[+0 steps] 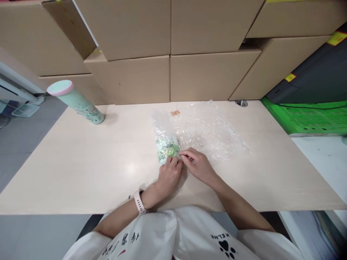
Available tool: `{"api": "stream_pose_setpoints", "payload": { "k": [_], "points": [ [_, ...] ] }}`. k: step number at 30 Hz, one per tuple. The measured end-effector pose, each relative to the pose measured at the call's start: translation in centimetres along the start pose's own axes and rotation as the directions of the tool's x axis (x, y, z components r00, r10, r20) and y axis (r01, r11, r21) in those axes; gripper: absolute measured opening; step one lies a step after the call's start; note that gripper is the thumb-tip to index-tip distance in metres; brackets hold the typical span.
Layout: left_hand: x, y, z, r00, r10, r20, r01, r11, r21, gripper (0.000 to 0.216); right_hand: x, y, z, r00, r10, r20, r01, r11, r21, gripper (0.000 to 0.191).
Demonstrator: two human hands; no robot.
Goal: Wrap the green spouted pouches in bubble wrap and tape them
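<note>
A small green item wrapped in clear bubble wrap (166, 147) lies on the pale table (81, 169), just ahead of both hands. My left hand (168, 177) rests behind it with curled fingertips touching its near end. My right hand (197, 164) pinches the wrap's near right edge between thumb and fingers. A larger sheet of bubble wrap (211, 133) spreads flat to the right and behind. A tiny orange object (175, 113) sits at the sheet's far edge.
A mint-green tumbler with a pink lid (74, 102) stands at the table's far left. Stacked cardboard boxes (168, 50) line the back edge. A green crate (311, 117) and a dark case sit at the right. A cable grommet (241, 103) is near the back.
</note>
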State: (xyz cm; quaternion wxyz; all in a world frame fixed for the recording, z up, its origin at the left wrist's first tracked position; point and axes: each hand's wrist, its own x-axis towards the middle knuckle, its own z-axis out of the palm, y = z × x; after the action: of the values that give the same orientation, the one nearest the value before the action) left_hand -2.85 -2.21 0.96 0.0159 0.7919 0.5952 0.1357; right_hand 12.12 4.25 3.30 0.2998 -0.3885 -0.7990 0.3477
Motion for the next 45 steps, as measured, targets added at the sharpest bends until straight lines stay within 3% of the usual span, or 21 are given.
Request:
{"api": "stream_pose_setpoints", "payload": {
  "k": [4,6,8,10,12,14,15,16,18,21,23,25,28,32,35,39,42,45],
  "points": [
    [-0.4,-0.9,-1.2,0.994,0.025,-0.105,-0.058,0.942,-0.33,0.012,-0.2,-0.2,0.9,0.995,-0.02,0.097,0.025,0.998,-0.056,0.026],
    [-0.6,-1.9,-2.2,0.971,-0.152,-0.186,0.042,0.87,-0.492,0.012,-0.2,-0.1,1.1,0.992,0.015,0.124,-0.005,0.997,-0.083,0.027],
    [-0.8,-3.1,-3.0,0.888,-0.418,-0.192,0.24,0.777,-0.582,0.02,-0.2,-0.1,1.2,0.99,0.031,0.138,-0.016,0.994,-0.113,0.027],
    [-1.1,-4.3,-3.5,0.804,-0.594,-0.025,0.406,0.579,-0.707,0.039,-0.2,-0.2,1.2,0.989,0.041,0.145,-0.024,0.993,-0.118,0.027],
    [-1.5,-5.0,-4.0,0.747,-0.626,0.223,0.492,0.295,-0.819,0.052,-0.3,-0.3,1.2,0.984,0.046,0.172,-0.034,0.997,-0.072,0.028],
    [-2.0,-5.0,-4.6,0.723,-0.603,0.338,0.477,0.081,-0.875,0.056,-0.5,-0.6,1.5,0.973,0.041,0.226,-0.05,0.998,0.032,0.031],
    [-2.3,-4.8,-5.0,0.725,-0.606,0.327,0.439,0.041,-0.897,0.057,-0.6,-0.7,1.7,0.966,0.034,0.255,-0.062,0.993,0.101,0.034],
    [-2.6,-4.4,-5.5,0.737,-0.613,0.285,0.393,0.045,-0.918,0.058,-0.7,-0.8,2.0,0.959,0.025,0.282,-0.079,0.98,0.18,0.036],
    [-3.0,-3.6,-6.3,0.808,-0.567,0.161,0.3,0.161,-0.94,0.055,-0.8,-1.1,2.6,0.94,0.002,0.342,-0.126,0.932,0.341,0.037],
    [-3.0,-2.5,-6.4,0.965,-0.261,0.042,0.17,0.494,-0.852,0.044,-0.8,-1.2,3.3,0.896,0.018,0.444,-0.249,0.847,0.469,0.026],
    [-2.8,-2.3,-5.4,0.998,-0.068,0.008,0.053,0.687,-0.725,0.037,-0.9,-0.9,3.5,0.872,0.102,0.479,-0.337,0.834,0.437,0.018],
    [-2.5,-2.2,-4.0,0.999,0.033,-0.041,-0.051,0.786,-0.616,0.036,-1.0,-0.5,3.2,0.853,0.209,0.479,-0.409,0.838,0.362,0.011],
    [-2.4,-2.0,-2.0,0.99,0.077,-0.12,-0.129,0.846,-0.518,0.037,-1.1,-0.1,2.1,0.867,0.266,0.422,-0.375,0.906,0.198,0.01],
    [-2.3,-1.2,-0.6,0.992,0.014,-0.125,-0.068,0.898,-0.435,0.036,-0.8,-0.1,0.4,0.952,0.216,0.216,-0.2,0.975,-0.093,0.019],
    [-2.0,-0.7,-0.6,0.996,-0.006,-0.086,-0.032,0.904,-0.427,0.035,-0.6,-0.4,-0.3,0.981,0.18,0.078,-0.179,0.984,-0.017,0.019],
    [-2.4,-0.8,-1.3,0.992,-0.059,-0.108,-0.004,0.862,-0.507,0.036,-0.6,-0.7,-0.3,0.984,0.069,0.164,-0.087,0.991,0.105,0.025],
    [-3.7,-1.7,-2.0,0.981,-0.127,-0.146,0.052,0.899,-0.434,0.05,-0.7,-0.6,0.0,0.973,0.077,0.217,-0.097,0.992,0.085,0.03],
    [-4.8,-2.7,-2.4,0.985,-0.134,-0.104,0.089,0.931,-0.353,0.055,-0.9,-0.6,0.3,0.966,0.092,0.241,-0.119,0.988,0.099,0.033]
  ]
}}
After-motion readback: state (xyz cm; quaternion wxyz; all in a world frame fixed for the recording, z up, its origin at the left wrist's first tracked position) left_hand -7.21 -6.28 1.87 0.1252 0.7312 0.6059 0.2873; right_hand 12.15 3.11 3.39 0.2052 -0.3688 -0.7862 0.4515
